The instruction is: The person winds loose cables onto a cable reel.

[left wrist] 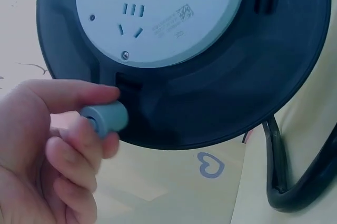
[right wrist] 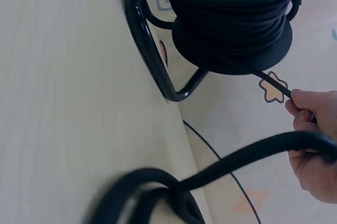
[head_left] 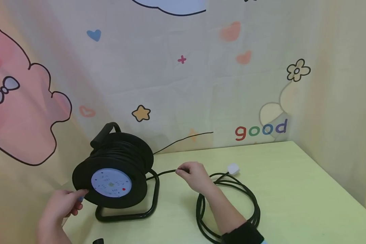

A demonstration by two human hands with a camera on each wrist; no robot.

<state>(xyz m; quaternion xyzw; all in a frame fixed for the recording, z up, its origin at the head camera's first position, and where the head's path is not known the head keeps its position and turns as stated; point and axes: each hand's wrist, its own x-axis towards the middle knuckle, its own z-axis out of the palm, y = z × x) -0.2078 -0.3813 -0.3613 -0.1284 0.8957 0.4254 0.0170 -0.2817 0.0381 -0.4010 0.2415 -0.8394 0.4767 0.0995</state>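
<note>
A black cable reel [head_left: 79, 176] with a round light-blue socket panel [head_left: 111, 183] stands on its tubular frame at the left of the table. My left hand [head_left: 62, 203] pinches the reel's small grey-blue crank knob [left wrist: 108, 117] between thumb and fingers, at the lower left rim of the disc. Black cable [right wrist: 231, 29] is wound round the drum. To the right of the reel, my right hand [head_left: 195, 176] grips the cable [head_left: 167, 172] where it runs off the drum. The rest of that cable lies in loose loops [head_left: 256, 206] beneath my right forearm, ending in a white plug [head_left: 233, 168].
The pale green table [head_left: 292, 196] reaches to a printed curtain [head_left: 183, 95] behind and at the sides. A small black object [head_left: 98, 241] shows at the bottom edge of the head view, too cut off to identify. The reel's carrying handle [head_left: 105, 134] rises at its back.
</note>
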